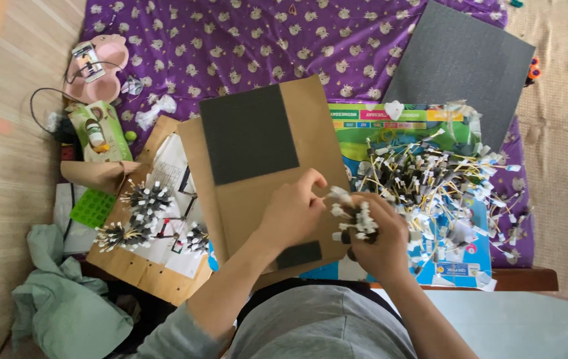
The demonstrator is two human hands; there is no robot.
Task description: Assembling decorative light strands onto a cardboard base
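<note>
Over a purple patterned cloth (244,40) and brown cardboard (257,199): right hand (380,239) clenched around a bundle of small connectors (357,216), left hand (294,209) pinching one at the bundle's top

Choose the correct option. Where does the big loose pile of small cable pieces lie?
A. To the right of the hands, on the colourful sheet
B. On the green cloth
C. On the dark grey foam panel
A: the loose pile spreads over the colourful sheet, right of both hands.

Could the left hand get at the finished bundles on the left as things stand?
Probably yes. The left hand only pinches a piece at the bunch in the right hand, and nothing stands between it and the bundles across the cardboard.
</note>
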